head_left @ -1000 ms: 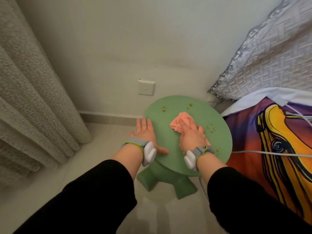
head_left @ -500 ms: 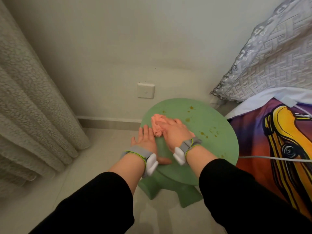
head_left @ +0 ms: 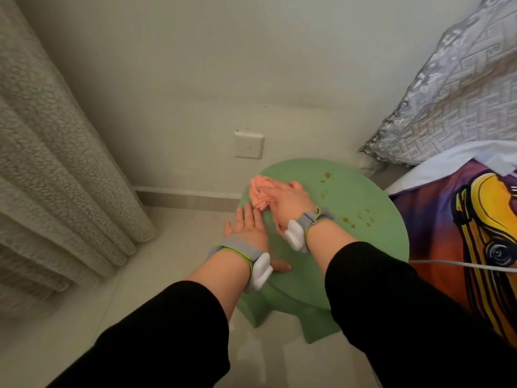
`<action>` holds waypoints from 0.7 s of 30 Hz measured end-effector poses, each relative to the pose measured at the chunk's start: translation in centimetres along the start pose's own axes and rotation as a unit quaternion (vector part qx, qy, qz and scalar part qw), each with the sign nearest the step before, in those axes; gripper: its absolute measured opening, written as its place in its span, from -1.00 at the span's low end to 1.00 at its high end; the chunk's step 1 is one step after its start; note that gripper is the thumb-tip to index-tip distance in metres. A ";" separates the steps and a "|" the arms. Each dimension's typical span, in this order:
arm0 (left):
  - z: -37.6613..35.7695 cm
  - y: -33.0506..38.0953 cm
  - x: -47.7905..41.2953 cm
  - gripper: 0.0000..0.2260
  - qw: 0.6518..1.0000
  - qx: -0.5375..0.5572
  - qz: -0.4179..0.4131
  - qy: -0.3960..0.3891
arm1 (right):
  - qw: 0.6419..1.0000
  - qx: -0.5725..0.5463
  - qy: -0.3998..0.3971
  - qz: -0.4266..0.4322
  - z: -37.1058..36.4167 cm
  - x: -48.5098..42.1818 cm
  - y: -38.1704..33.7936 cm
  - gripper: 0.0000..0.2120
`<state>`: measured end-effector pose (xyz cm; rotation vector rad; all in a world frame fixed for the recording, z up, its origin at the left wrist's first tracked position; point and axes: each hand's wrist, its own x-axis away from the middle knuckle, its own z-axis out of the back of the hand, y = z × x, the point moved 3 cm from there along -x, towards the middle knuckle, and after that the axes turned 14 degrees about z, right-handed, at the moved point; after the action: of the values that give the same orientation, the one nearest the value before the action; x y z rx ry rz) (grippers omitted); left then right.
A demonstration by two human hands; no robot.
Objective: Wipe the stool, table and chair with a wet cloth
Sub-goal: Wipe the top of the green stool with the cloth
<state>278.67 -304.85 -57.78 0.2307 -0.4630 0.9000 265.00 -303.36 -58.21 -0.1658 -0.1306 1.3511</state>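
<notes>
While the right hand (head_left: 289,201) presses the pink cloth (head_left: 258,191) onto the far-left part of the green stool (head_left: 363,253) top, its fingers lie stretched across the bunched fabric, not curled round it (thumb hidden, can't tell how it sits). Left hand (head_left: 249,231) lies flat on the stool's left rim, fingers straight and together, pointing at the wall, thumb splayed out on the top. Cloth's near edge sits just beside the left fingertips. Brownish spots (head_left: 361,217) on the top, right of the right hand: a few near the far edge, a cluster beside the right wrist. Both wrists carry grey straps with white modules (head_left: 293,239). Stool stands on pale floor tiles by the wall, below a white wall plate (head_left: 249,145). Curtain (head_left: 56,177) on the left, grey patterned pillow (head_left: 461,93) and colourful bed cover (head_left: 447,233) on the right, white cable (head_left: 461,265) across the cover.
</notes>
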 end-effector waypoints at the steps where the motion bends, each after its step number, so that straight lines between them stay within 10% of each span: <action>1: 0.0 0.0 0.1 0.26 1.000 -0.005 0.002 -0.001 | 0.999 0.003 0.005 -0.034 0.5 0.2 0.9 -0.40; 8: -0.2 0.1 0.0 0.28 1.000 -0.009 0.007 -0.007 | 0.956 -0.050 0.063 -0.283 2.6 4.5 6.5 -0.40; 15: -0.1 0.2 -0.4 0.27 1.000 -0.021 0.011 0.001 | 0.997 0.004 0.054 0.053 -0.5 3.6 -2.1 -0.49; 21: -0.1 0.5 -0.8 0.31 1.000 -0.019 0.012 0.003 | 0.987 0.011 0.041 -0.157 2.3 7.1 5.5 -0.33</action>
<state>277.88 -305.06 -58.23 0.1887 -0.4773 0.9137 260.77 -295.12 -57.00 -0.1742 -0.0695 1.0295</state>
